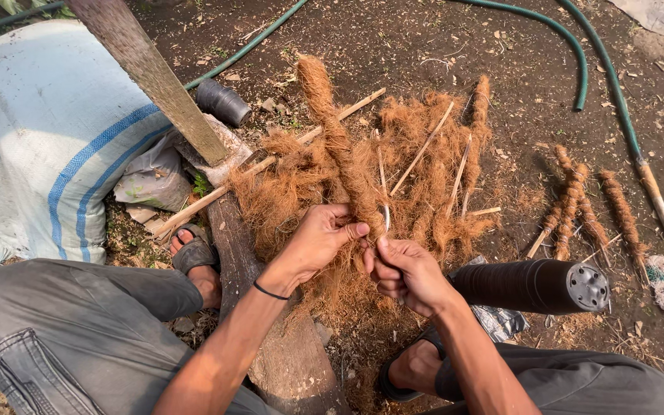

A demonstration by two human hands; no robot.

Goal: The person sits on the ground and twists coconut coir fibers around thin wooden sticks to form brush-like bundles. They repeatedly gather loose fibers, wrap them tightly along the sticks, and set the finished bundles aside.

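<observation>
Coir-wrapped stick (340, 146) rises away from both hands: left hand (318, 240) grips its lower end, right hand (405, 270) just beside, apparently pinching a thin strand below it.

a large woven sack (40, 138) is seen at the upper left, lying bulging on the soil; it is white, crossed by curved blue stripes, one broad and two narrow. just beside its right edge, at the foot of a slanting wooden post (151, 73), a crumpled grey plastic bag (151, 178) is found, partly translucent, with dirt showing through. no labels, signs or screens are to be seen.
</observation>
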